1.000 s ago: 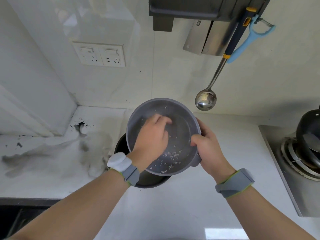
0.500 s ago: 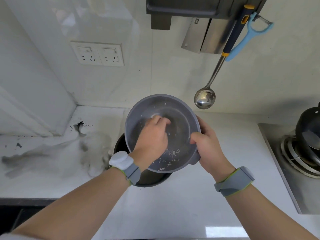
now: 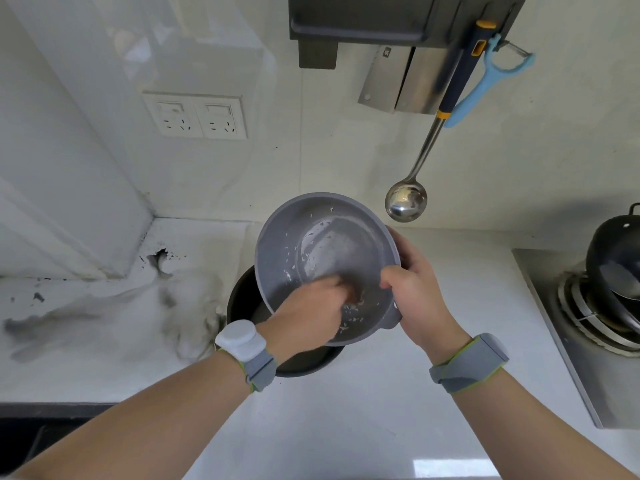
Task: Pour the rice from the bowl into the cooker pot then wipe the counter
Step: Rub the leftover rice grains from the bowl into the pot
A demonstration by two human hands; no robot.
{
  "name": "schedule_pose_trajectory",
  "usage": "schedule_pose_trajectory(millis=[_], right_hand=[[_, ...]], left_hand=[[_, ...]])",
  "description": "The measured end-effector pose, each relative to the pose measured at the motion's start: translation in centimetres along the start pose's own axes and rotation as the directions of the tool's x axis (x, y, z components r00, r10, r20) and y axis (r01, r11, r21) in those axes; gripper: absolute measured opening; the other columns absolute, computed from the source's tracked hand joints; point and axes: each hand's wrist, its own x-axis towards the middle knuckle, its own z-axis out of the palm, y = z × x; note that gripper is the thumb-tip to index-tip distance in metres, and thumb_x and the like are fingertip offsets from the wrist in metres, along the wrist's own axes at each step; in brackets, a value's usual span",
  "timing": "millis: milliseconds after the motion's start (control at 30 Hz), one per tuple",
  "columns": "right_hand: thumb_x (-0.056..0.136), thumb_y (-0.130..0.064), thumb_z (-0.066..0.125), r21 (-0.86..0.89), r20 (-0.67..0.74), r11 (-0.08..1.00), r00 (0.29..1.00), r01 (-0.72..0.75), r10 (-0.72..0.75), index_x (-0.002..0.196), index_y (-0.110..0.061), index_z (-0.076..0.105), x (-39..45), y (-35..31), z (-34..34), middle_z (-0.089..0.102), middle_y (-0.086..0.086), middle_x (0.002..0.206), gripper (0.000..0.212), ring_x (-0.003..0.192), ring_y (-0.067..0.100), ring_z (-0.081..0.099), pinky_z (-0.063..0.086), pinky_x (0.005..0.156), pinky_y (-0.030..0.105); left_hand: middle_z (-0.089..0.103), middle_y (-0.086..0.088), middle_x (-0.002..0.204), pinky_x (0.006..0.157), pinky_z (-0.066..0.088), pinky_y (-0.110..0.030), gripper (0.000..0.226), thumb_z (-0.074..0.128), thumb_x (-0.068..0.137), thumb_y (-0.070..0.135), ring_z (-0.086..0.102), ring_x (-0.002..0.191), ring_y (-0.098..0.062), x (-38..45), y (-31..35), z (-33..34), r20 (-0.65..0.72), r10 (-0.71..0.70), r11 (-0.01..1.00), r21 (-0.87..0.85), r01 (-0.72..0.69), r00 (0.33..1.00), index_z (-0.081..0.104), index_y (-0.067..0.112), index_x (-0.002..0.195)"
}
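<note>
My right hand [image 3: 414, 294] grips the right rim of a grey bowl [image 3: 311, 233], which is tilted steeply toward me over the dark cooker pot [image 3: 242, 299]. A few wet rice grains [image 3: 351, 315] cling to the bowl's inner wall near its lower rim. My left hand [image 3: 308, 315] reaches inside the bowl with bent fingers against the lower wall by those grains. Most of the pot is hidden behind the bowl and my left wrist.
The white counter [image 3: 363, 403] has grey smears at the left [image 3: 104, 313]. A steel ladle [image 3: 405, 202], a blue peeler [image 3: 485, 81] and cleaver blades [image 3: 394, 81] hang on the wall. A gas stove with a black wok [image 3: 613, 271] stands at the right. Wall sockets [image 3: 195, 116] are at the upper left.
My left hand has slid from the middle of the bowl down toward its lower rim. The bowl stays tilted over the pot in my right hand.
</note>
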Motion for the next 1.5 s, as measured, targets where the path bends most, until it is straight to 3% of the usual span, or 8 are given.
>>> schedule_pose_trajectory(millis=[233,567,667,800,933,1033,1267,1500], right_hand=[[0.063,-0.003,0.045,-0.054,0.052,0.998,0.998,0.026,-0.023,0.123,-0.035,0.072,-1.0,-0.1,0.5,0.070,0.017,0.114,0.074,0.092,0.025,0.061,0.048,0.076,0.042],[0.073,-0.002,0.046,-0.091,-0.046,0.996,0.999,0.023,-0.027,0.145,-0.032,0.060,-0.5,-0.3,-0.2,0.075,-0.001,0.120,0.079,0.108,0.023,0.072,0.060,0.082,0.039],[0.072,0.000,0.044,-0.114,-0.044,0.992,0.998,0.047,-0.052,0.132,-0.036,0.068,-0.6,-0.6,-0.3,0.076,0.002,0.112,0.074,0.099,0.023,0.071,0.058,0.079,0.039],[0.065,-0.004,0.044,-0.146,0.017,0.987,0.998,0.070,-0.068,0.115,-0.042,0.073,-1.2,-0.9,0.3,0.073,0.008,0.106,0.069,0.084,0.021,0.065,0.051,0.073,0.036],[0.068,-0.001,0.043,-0.130,0.018,0.988,0.997,0.080,-0.078,0.105,-0.048,0.073,-1.1,-1.0,0.4,0.073,0.007,0.105,0.066,0.087,0.030,0.066,0.054,0.072,0.037],[0.071,0.000,0.045,-0.147,0.008,0.988,0.998,0.055,-0.055,0.091,-0.059,0.071,-0.9,-0.7,0.4,0.074,-0.018,0.088,0.068,0.075,0.007,0.065,0.055,0.064,0.023],[0.067,-0.005,0.044,-0.185,0.018,0.981,0.998,0.065,-0.063,0.117,-0.037,0.071,-0.9,-0.3,0.0,0.073,0.006,0.102,0.066,0.088,0.033,0.067,0.053,0.068,0.036],[0.078,-0.004,0.050,-0.159,-0.074,0.985,0.994,0.070,-0.083,0.153,-0.030,0.052,0.1,-0.7,0.6,0.070,-0.019,0.129,0.079,0.112,-0.003,0.067,0.057,0.085,0.017]], left_hand=[[0.060,-0.016,0.122,0.101,0.048,-0.048,0.044,0.044,0.085,0.020,0.056,0.112,-0.036,1.5,-0.2,-2.7,-0.314,0.284,0.894,0.429,-0.132,0.906,0.064,0.004,0.121],[0.061,-0.016,0.122,0.101,0.044,-0.046,0.035,0.041,0.099,0.028,0.057,0.113,-0.036,0.2,-0.9,-2.2,0.004,-0.227,0.858,0.473,0.198,0.974,0.063,0.007,0.118],[0.067,-0.011,0.110,0.087,0.047,-0.041,0.029,0.044,0.099,0.029,0.064,0.101,-0.031,0.0,0.3,-2.2,-0.062,-0.141,0.915,0.373,0.154,0.988,0.067,0.012,0.106],[0.055,-0.014,0.128,0.099,0.042,-0.044,0.052,0.045,0.089,0.022,0.051,0.117,-0.035,2.1,0.5,-4.4,-0.251,0.078,0.791,0.604,0.093,0.965,0.051,0.005,0.138],[0.047,-0.018,0.128,0.102,0.042,-0.043,0.047,0.048,0.090,0.019,0.047,0.117,-0.035,2.3,-0.2,-5.0,-0.160,-0.098,0.690,0.701,0.183,0.982,0.045,0.003,0.134],[0.054,-0.018,0.131,0.101,0.044,-0.041,0.042,0.052,0.093,0.019,0.052,0.119,-0.034,1.4,-0.7,-3.4,-0.033,-0.239,0.777,0.593,0.211,0.971,0.053,0.005,0.132],[0.051,-0.016,0.132,0.100,0.045,-0.041,0.048,0.055,0.089,0.015,0.050,0.118,-0.033,2.0,-1.3,-3.9,-0.195,-0.109,0.803,0.561,0.202,0.975,0.049,0.004,0.136],[0.059,-0.021,0.119,0.088,0.039,-0.035,0.021,0.050,0.091,0.009,0.055,0.109,-0.038,0.8,-0.9,-0.8,0.039,-0.267,0.959,0.104,0.262,0.963,0.057,0.003,0.110]])
